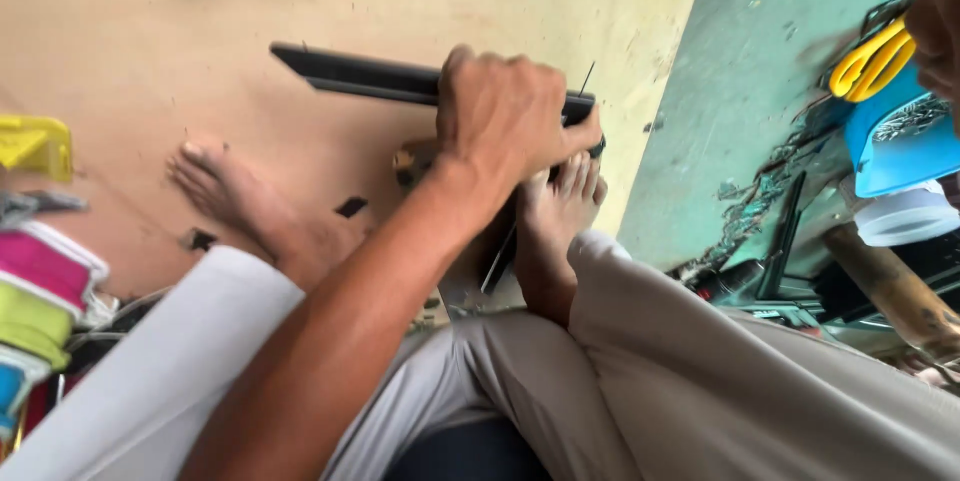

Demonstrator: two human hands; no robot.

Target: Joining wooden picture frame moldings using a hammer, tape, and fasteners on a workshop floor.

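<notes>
My left hand [505, 116] reaches forward from the lower left and is closed over the right end of a long, flat dark bar [350, 73] that lies across the tan floor. The fingers wrap the bar's far edge, and a thin dark pin sticks up just past them. My right bare foot [555, 226] sits directly under the hand, toes near the bar. My left bare foot [235, 196] rests on the floor to the left. A small brownish piece [408, 163] lies beside the wrist. My right hand is out of sight.
Small dark scraps [350, 207] dot the floor. A yellow object [35, 146] and pink, green and blue stacked items [40, 286] sit at left. At right are a blue tub [900, 146] with yellow handles [872, 63], a white pot [905, 216] and dark clutter along a teal surface [740, 71].
</notes>
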